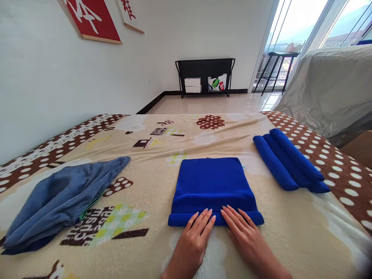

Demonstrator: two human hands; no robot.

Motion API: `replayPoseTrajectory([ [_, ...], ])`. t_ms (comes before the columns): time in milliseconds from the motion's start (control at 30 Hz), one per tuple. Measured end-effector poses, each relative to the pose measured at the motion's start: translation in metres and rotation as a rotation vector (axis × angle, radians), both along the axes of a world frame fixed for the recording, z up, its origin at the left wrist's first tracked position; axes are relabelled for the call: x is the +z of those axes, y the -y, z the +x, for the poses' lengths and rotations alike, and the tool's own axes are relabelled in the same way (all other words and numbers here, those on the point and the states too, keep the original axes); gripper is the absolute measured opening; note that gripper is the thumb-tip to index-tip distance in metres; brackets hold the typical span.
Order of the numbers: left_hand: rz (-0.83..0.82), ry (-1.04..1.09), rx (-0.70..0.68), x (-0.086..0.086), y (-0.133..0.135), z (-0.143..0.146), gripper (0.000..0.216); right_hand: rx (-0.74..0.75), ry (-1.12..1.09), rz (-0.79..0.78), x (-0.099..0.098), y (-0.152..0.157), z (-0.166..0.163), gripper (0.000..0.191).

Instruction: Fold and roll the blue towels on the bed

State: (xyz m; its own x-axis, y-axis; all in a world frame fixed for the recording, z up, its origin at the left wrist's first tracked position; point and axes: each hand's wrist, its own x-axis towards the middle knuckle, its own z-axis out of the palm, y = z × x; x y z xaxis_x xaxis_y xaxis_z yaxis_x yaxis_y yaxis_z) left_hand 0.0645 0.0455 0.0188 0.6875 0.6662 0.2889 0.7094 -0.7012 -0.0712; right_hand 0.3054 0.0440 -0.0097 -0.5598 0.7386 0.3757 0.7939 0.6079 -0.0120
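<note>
A blue cloth lies spread on the patterned blanket in front of me, its near edge rolled up into a narrow roll. My left hand rests on the middle of that roll, fingers stretched out over it. Beside it, my right hand lies on the roll a little to the right, its fingers also extended and flat. To the right are several rolled blue cloths, side by side. On the left sits a loose heap of grey-blue cloths, with a green edge showing at its underside.
The beige blanket with brown dotted borders covers the bed. Beyond it, a black rack holding white boxes stands against the wall. A grey sheet drapes something bulky at the right, near a black stool by the window.
</note>
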Motion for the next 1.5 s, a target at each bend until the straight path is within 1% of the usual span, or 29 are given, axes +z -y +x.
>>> replayPoseTrajectory([
  [100,-0.022,-0.025,0.072,0.003,-0.006,-0.027,0.058,-0.076,-0.003,-0.006,-0.003,-0.001,0.032,0.061],
  [200,-0.019,0.018,0.124,0.003,-0.009,-0.058,0.059,-0.077,-0.048,-0.017,-0.008,0.003,0.064,0.063],
  [300,-0.003,0.065,0.129,0.002,-0.01,-0.082,0.059,-0.095,-0.065,-0.01,-0.013,0.009,0.086,0.06],
  [367,0.037,0.047,0.117,0.002,-0.01,-0.092,0.058,-0.108,-0.032,0.015,-0.014,0.011,0.094,0.054],
  [467,0.095,0.017,0.159,0.004,-0.011,-0.098,0.05,-0.132,0.01,0.069,-0.015,0.01,0.096,0.047],
  [567,0.126,0.032,0.218,0.008,-0.011,-0.098,0.044,-0.194,-0.011,0.105,-0.016,0.007,0.093,0.039],
  [700,0.135,0.034,0.187,0.009,-0.013,-0.096,0.048,-0.251,-0.077,0.136,-0.019,0.003,0.088,0.031],
  [833,0.118,0.128,0.181,0.006,-0.01,-0.1,0.053,-0.234,-0.057,0.166,-0.017,0.004,0.089,0.034],
  [1000,0.086,0.137,0.16,-0.003,0.002,-0.116,0.063,-0.185,0.01,0.158,-0.015,0.016,0.103,0.042],
  [1067,0.092,0.171,0.194,-0.006,0.008,-0.113,0.06,-0.177,0.027,0.153,-0.013,0.022,0.104,0.044],
  [1100,0.097,0.188,0.231,-0.008,0.01,-0.107,0.058,-0.187,0.025,0.163,-0.011,0.024,0.099,0.045],
  [1133,0.104,0.202,0.279,-0.009,0.013,-0.096,0.056,-0.201,0.018,0.176,-0.008,0.025,0.091,0.047],
  [1200,0.114,0.21,0.351,-0.01,0.016,-0.063,0.053,-0.199,-0.007,0.183,-0.001,0.026,0.062,0.054],
  [1233,0.118,0.2,0.336,-0.01,0.016,-0.043,0.053,-0.17,-0.018,0.172,0.003,0.025,0.043,0.058],
  [1267,0.12,0.185,0.28,-0.01,0.016,-0.024,0.053,-0.113,-0.027,0.15,0.006,0.023,0.024,0.061],
  [1300,0.132,0.165,0.194,-0.01,0.014,-0.007,0.052,-0.05,-0.037,0.137,0.008,0.021,0.006,0.06],
  [1367,0.143,0.103,0.06,-0.01,0.009,0.013,0.047,0.018,-0.025,0.124,0.008,0.015,-0.018,0.051],
  [1400,0.137,0.067,0.038,-0.009,0.005,0.014,0.044,0.014,-0.006,0.121,0.007,0.013,-0.022,0.047],
  [1433,0.119,0.032,0.055,-0.009,0.002,0.009,0.044,-0.018,0.017,0.114,0.004,0.011,-0.02,0.048],
  [1500,0.075,-0.019,0.145,-0.007,-0.002,-0.013,0.052,-0.124,0.048,0.097,-0.003,0.009,-0.002,0.058],
])
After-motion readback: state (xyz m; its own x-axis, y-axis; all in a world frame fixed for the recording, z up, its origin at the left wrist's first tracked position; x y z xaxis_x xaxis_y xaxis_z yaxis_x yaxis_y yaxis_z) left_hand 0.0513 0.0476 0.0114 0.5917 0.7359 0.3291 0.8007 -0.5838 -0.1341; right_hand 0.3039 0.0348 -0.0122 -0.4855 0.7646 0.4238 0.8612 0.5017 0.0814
